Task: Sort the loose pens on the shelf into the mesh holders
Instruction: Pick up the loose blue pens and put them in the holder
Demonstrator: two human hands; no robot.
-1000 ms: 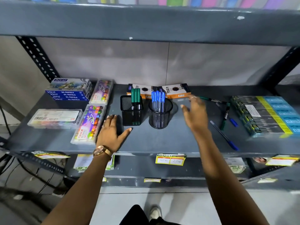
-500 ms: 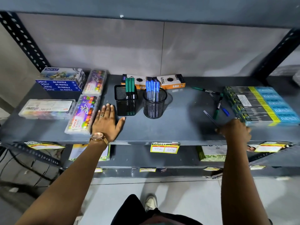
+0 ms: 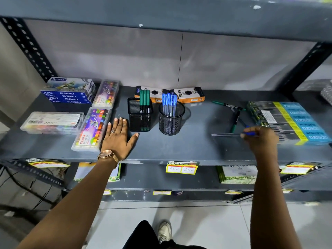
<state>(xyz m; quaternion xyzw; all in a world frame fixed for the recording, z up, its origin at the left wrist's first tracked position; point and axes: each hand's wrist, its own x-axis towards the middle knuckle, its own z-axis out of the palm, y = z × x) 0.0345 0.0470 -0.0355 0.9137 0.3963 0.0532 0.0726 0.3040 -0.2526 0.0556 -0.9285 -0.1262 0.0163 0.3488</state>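
Observation:
On the grey shelf [image 3: 194, 146] stand two black mesh holders: a square holder [image 3: 139, 119] with green pens and a round holder [image 3: 171, 119] with blue-capped pens. My right hand [image 3: 260, 139] pinches a blue-capped clear pen [image 3: 226, 134] by its cap end, held level just above the shelf and pointing left. Behind it lie loose pens: a green pen [image 3: 227, 105] at the back, another green pen [image 3: 235, 121] and a partly hidden blue pen [image 3: 242, 122]. My left hand [image 3: 119, 137] rests flat on the shelf, fingers spread, just left of the square holder.
Oil pastel boxes [image 3: 68, 92] and crayon cases [image 3: 91, 130] fill the shelf's left side. Orange pencil boxes [image 3: 188, 95] lie behind the holders. A large blue and yellow pack [image 3: 287, 121] sits at the right. The upper shelf [image 3: 161, 15] overhangs. Price tags line the front edge.
My right hand swept from near the round holder to the right front and now grips the blue-capped pen, lifted and turned level. The left hand stayed flat.

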